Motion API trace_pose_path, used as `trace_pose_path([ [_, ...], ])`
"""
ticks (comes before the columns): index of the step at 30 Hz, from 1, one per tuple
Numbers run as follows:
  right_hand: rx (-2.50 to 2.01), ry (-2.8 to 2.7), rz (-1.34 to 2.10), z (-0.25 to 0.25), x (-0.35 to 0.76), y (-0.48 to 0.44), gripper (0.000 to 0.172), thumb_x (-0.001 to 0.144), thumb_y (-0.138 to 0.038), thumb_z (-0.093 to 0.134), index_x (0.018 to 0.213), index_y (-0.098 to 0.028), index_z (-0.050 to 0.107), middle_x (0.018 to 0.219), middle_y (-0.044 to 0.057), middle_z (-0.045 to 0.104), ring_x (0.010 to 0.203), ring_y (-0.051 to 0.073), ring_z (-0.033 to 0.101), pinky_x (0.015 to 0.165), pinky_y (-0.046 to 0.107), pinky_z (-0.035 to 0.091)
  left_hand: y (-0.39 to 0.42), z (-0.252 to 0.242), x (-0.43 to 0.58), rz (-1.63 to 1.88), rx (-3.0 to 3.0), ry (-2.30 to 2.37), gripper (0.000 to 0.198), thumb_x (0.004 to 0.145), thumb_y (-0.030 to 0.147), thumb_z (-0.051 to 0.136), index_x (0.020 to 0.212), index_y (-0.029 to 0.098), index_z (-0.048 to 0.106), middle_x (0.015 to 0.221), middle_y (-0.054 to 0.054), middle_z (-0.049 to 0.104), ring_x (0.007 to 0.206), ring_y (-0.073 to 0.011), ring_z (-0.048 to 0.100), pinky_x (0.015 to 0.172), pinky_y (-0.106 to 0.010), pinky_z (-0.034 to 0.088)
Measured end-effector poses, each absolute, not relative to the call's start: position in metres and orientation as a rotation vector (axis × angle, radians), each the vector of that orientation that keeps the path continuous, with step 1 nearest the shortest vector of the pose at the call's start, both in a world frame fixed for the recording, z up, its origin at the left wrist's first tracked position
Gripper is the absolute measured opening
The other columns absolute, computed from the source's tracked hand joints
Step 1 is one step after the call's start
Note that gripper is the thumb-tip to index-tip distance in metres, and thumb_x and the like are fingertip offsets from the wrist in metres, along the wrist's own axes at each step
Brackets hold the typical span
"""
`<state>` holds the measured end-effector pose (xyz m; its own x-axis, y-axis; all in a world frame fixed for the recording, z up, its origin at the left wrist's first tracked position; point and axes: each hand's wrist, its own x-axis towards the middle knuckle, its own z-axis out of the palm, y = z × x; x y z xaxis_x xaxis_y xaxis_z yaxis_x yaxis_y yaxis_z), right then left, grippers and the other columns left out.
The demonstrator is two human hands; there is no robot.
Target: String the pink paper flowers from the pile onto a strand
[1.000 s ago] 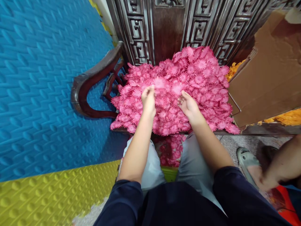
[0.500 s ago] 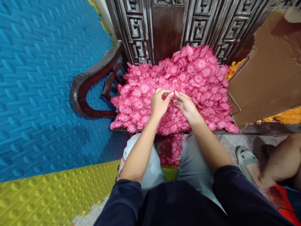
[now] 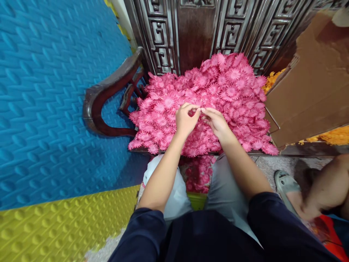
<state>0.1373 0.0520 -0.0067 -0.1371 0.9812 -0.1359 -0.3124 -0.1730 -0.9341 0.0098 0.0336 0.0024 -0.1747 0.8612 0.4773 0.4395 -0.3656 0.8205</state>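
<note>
A heap of pink artificial flower heads (image 3: 231, 91) covers the dark wooden seat in front of me. Above its middle, my left hand (image 3: 187, 117) is closed, thumb and forefinger pinched together at the tips. Facing it, my right hand (image 3: 215, 122) pinches with thumb and forefinger too, its other fingers curled below. The fingertips of both hands meet or nearly meet. Whatever small thing lies between them is too tiny to make out against the pink.
To the left curves a wooden armrest (image 3: 95, 112), beside blue matting (image 3: 49, 109). A carved wooden back (image 3: 195, 40) rises behind the heap. On the right stand a cardboard sheet (image 3: 313, 80) and orange flowers (image 3: 336, 135). Another person's foot (image 3: 296, 198) is at lower right. More pink flowers (image 3: 200, 173) lie between my knees.
My right hand has moved slightly left, and its fingers have closed against the left fingertips. The left hand has stayed almost still.
</note>
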Motion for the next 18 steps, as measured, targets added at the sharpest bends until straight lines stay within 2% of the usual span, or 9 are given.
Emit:
trace_pose_path([
  [5, -1.028, -1.035, 1.474, -0.009, 0.139, 0.054, 0.021, 0.054, -0.037, 0.081, 0.065, -0.023, 0.070, 0.064, -0.005, 0.063, 0.060, 0.008, 0.051, 0.060, 0.024, 0.034, 0.036, 0.003, 0.009, 1.533, 1.550, 1.408, 0.011, 0.079, 0.021, 0.061, 0.070, 0.018, 0.068, 0.071, -0.001, 0.062, 0.068, -0.0136, 0.055, 0.068, -0.027, 0.043],
  [9, -0.989, -1.002, 1.510, -0.008, 0.135, 0.053, 0.022, 0.052, -0.036, 0.081, 0.066, -0.023, 0.070, 0.067, -0.006, 0.064, 0.060, 0.007, 0.051, 0.060, 0.024, 0.035, 0.039, 0.004, 0.011, 1.573, 1.279, 1.371, 0.013, 0.074, 0.011, 0.059, 0.064, 0.017, 0.064, 0.065, 0.001, 0.060, 0.065, -0.0120, 0.053, 0.070, -0.026, 0.043],
  [12, -0.945, -0.872, 1.579, -0.006, 0.133, 0.051, 0.028, 0.047, -0.035, 0.083, 0.068, -0.023, 0.068, 0.069, -0.006, 0.062, 0.060, 0.007, 0.048, 0.060, 0.024, 0.036, 0.040, 0.006, 0.010, 1.625, 1.139, 1.330, 0.012, 0.072, 0.011, 0.061, 0.062, 0.018, 0.062, 0.064, 0.002, 0.061, 0.066, -0.0115, 0.053, 0.070, -0.024, 0.044],
  [16, -0.897, -0.648, 1.623, -0.004, 0.137, 0.054, 0.034, 0.043, -0.029, 0.085, 0.065, -0.022, 0.059, 0.062, -0.007, 0.055, 0.059, 0.007, 0.045, 0.056, 0.022, 0.033, 0.045, 0.008, -0.007, 1.796, 1.039, 1.365, 0.013, 0.073, 0.013, 0.059, 0.061, 0.019, 0.059, 0.063, 0.003, 0.059, 0.064, -0.0106, 0.052, 0.067, -0.023, 0.044],
  [18, -0.905, -0.563, 1.612, -0.003, 0.143, 0.057, 0.035, 0.045, -0.027, 0.084, 0.066, -0.022, 0.057, 0.063, -0.007, 0.055, 0.059, 0.007, 0.045, 0.054, 0.021, 0.031, 0.050, 0.006, -0.022, 1.942, 0.964, 1.427, 0.013, 0.077, 0.016, 0.057, 0.065, 0.019, 0.058, 0.066, 0.002, 0.060, 0.067, -0.0112, 0.054, 0.071, -0.024, 0.045],
])
